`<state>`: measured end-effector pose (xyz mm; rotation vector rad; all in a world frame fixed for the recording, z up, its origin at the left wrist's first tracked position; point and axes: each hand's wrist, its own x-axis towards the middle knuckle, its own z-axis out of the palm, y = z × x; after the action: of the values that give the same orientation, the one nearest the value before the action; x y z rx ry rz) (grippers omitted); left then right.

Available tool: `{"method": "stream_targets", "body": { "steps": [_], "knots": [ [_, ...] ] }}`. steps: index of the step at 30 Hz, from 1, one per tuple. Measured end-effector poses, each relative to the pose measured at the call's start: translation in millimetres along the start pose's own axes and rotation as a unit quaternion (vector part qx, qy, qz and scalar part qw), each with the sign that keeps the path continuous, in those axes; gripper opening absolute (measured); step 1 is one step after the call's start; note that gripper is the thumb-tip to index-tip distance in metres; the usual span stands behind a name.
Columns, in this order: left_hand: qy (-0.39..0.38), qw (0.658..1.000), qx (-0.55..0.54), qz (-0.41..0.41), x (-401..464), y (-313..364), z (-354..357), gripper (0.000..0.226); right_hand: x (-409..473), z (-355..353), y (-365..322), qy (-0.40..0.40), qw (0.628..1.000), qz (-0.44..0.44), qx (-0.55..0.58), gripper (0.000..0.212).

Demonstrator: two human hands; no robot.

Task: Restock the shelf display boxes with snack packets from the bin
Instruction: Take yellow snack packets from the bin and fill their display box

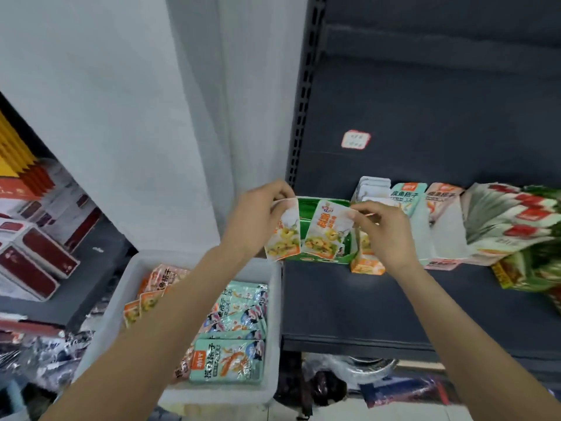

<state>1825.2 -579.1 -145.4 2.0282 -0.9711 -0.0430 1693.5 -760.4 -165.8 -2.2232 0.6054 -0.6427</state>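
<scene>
Bottom centre: I see white bin (274,302) with mint and orange snack packets (226,364) piled inside. Right of it, dark shelf (358,305), front half bare. Mid-frame: my left hand (258,215) pinches one yellow-printed packet (282,235); my right hand (384,230) pinches second packet (326,235), both over green display box (306,205). Further right, more packets stand in rows (408,196) against shelf back.
</scene>
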Motion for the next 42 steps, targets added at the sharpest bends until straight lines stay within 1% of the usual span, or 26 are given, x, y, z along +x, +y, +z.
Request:
{"method": "stream_targets", "body": {
  "steps": [3,7,12,15,19,22,26,30,34,36,38,40,42],
  "knots": [
    [-0.01,1.0,-0.022,0.009,18,29,24,0.003,19,-38,16,0.024,0.999,-0.026,0.011,0.011],
    [-0.008,1.0,-0.012,0.014,37,55,50,0.003,39,-72,42,0.02,0.998,-0.051,-0.009,0.012],
    [0.008,1.0,-0.002,0.002,48,73,71,0.004,56,-90,69,0.002,0.999,-0.04,-0.005,0.012],
    [0.01,1.0,0.001,-0.012,51,79,78,0.005,61,-96,80,0.007,0.999,-0.045,0.004,0.012],
    [0.016,1.0,-0.004,-0.023,52,85,84,0.008,63,-96,92,-0.007,0.999,-0.046,-0.01,0.014],
    [0.008,1.0,-0.001,-0.02,53,86,88,0.01,64,-84,98,-0.04,0.997,-0.045,-0.039,0.015],
    [-0.02,1.0,0.006,-0.021,52,87,95,0.02,66,-62,107,-0.091,0.99,-0.048,-0.093,0.016],
    [-0.034,0.999,-0.004,-0.024,49,88,101,0.022,66,-53,116,-0.089,0.987,-0.033,-0.132,0.02],
    [-0.04,0.999,-0.009,-0.022,50,89,106,0.023,64,-53,119,-0.097,0.979,-0.048,-0.171,0.025],
    [-0.041,0.999,-0.009,-0.015,53,90,107,0.022,62,-54,118,-0.09,0.984,-0.042,-0.146,0.031],
    [-0.043,0.999,-0.003,0.002,57,93,109,0.021,60,-58,116,-0.061,0.991,-0.033,-0.113,0.035],
    [-0.044,0.999,0.003,0.02,62,97,114,0.021,57,-64,114,-0.039,0.996,-0.022,-0.083,0.034],
    [-0.048,0.998,-0.002,0.032,68,101,120,0.02,55,-69,115,-0.043,0.997,-0.006,-0.066,0.034]
  ]
}}
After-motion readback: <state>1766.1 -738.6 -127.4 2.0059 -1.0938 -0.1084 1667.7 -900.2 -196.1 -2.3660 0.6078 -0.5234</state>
